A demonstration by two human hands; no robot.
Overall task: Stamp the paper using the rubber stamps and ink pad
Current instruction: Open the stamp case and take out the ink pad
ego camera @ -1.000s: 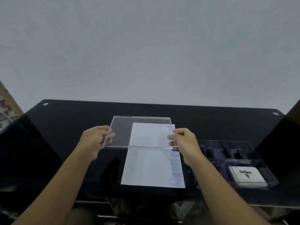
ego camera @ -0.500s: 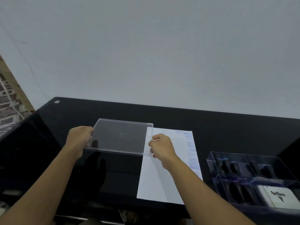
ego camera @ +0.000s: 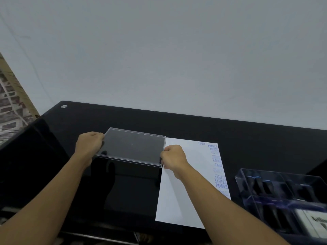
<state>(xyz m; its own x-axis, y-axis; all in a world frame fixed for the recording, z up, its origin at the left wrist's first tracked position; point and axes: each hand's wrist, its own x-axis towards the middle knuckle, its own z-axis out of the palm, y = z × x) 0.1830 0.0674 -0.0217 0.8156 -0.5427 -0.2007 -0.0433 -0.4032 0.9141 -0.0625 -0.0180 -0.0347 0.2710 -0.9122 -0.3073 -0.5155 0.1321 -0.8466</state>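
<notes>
At the near right, a white labelled box, taken to be the ink pad (ego camera: 313,221), is seen inside a clear compartmented tray (ego camera: 242,184), with the dark handles of the rubber stamps (ego camera: 261,186) standing in the cells behind it. The stamps are judged rigid and light and are best lifted by the handle, straight up past the dividers.

Beside the tray the paper (ego camera: 200,161) is laid flat on the glossy black counter (ego camera: 247,137). Blue impressions run down its right edge, while the rest of the sheet is bare. The sheet is judged thin, limp and likely to slide on the gloss, so it is best pinned with a flat palm on a bare part, away from any wet ink.

Just left of the paper a clear plastic lid (ego camera: 132,147) is held by its short ends. The fingers of the left hand (ego camera: 88,144) are curled round its left end and those of the right hand (ego camera: 174,157) are pinched on its right end, over the paper's left edge. The lid is judged stiff, smooth and brittle, and appears slightly raised above the counter. While it is held, neither hand is free for a stamp. Beyond the counter only a plain pale wall is seen.
</notes>
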